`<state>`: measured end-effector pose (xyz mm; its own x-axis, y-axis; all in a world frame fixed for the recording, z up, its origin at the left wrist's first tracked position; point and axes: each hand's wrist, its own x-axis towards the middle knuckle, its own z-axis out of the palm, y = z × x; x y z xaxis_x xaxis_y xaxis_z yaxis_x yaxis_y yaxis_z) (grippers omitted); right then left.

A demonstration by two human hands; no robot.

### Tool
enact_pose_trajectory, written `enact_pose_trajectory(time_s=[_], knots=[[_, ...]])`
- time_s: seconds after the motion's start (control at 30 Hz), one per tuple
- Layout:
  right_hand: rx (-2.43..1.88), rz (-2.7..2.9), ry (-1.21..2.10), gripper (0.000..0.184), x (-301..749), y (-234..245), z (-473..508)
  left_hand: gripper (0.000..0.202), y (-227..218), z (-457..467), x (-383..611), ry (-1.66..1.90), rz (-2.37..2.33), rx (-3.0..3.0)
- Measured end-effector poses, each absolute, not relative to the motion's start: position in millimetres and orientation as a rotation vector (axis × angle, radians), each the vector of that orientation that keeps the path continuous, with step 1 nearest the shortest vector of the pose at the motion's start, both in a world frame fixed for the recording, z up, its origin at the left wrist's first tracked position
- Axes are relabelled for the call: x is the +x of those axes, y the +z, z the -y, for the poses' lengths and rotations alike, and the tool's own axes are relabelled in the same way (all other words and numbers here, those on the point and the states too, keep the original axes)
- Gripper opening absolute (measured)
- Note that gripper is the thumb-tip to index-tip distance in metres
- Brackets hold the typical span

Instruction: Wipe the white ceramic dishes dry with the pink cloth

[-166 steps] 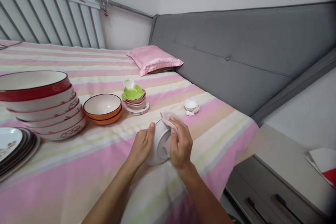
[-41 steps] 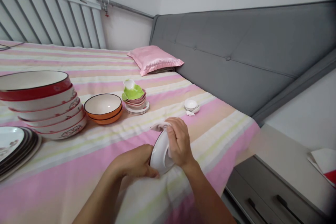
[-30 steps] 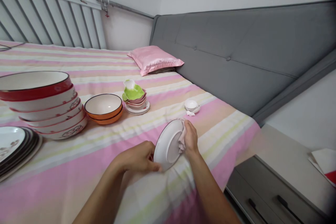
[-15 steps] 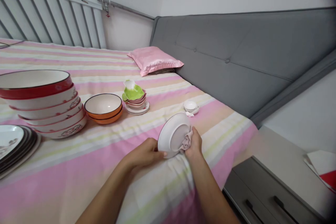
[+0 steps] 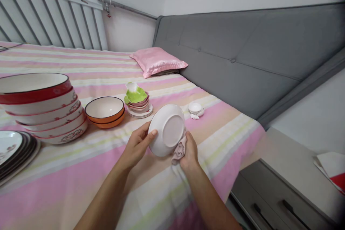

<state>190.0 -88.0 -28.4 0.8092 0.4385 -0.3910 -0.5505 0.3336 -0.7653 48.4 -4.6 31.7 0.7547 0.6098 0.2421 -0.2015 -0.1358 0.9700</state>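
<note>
A white dish (image 5: 174, 129), held tilted above the bed, turns its underside and round foot ring toward me. My left hand (image 5: 138, 145) is closed on its left rim, thumb on the underside and fingers behind. At the lower right rim, my right hand (image 5: 191, 151) grips a crumpled pale pink cloth (image 5: 179, 151) that touches the dish's edge. Beyond the dish lie small white dishes (image 5: 196, 108). Left of it, a green leaf-shaped dish (image 5: 136, 94) tops a small pile of pink dishes and white saucers (image 5: 140, 112).
Orange bowls (image 5: 105, 113) stand beside a tall stack of red-rimmed white bowls (image 5: 61, 122). Dark-edged plates (image 5: 27, 151) lie at the left. A pink pillow (image 5: 159, 61) rests near the grey headboard (image 5: 242, 43). A grey nightstand (image 5: 285, 165) stands beyond the bed's right edge.
The dish has moved left and slightly up, with its underside turned more toward me. The cloth in my right hand has slid from the underside to the lower right rim.
</note>
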Motion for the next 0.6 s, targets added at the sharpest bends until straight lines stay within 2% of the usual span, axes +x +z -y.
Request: enact_pose_trajectory(time_s=[0.13, 0.23, 0.47, 0.6], knots=[[-1.079, -0.075, 0.595, 0.024, 184.6, -26.5, 87.0, 0.051, 35.2, 0.5, 45.2, 0.788, -0.472, 1.500], [-1.116, -0.036, 0.524, 0.029, 184.0, -19.6, 88.8, 0.052, 34.7, 1.1, 46.4, 0.711, -0.537, 1.528], [-1.267, 0.332, 0.337, 0.045, 173.7, -6.5, 94.6, 0.045, 38.8, 14.2, 51.4, 0.622, -0.457, 1.677], [-1.354, 0.633, 0.120, 0.045, 167.9, -3.6, 98.0, 0.042, 45.1, 22.7, 53.9, 0.634, -0.391, 1.769]])
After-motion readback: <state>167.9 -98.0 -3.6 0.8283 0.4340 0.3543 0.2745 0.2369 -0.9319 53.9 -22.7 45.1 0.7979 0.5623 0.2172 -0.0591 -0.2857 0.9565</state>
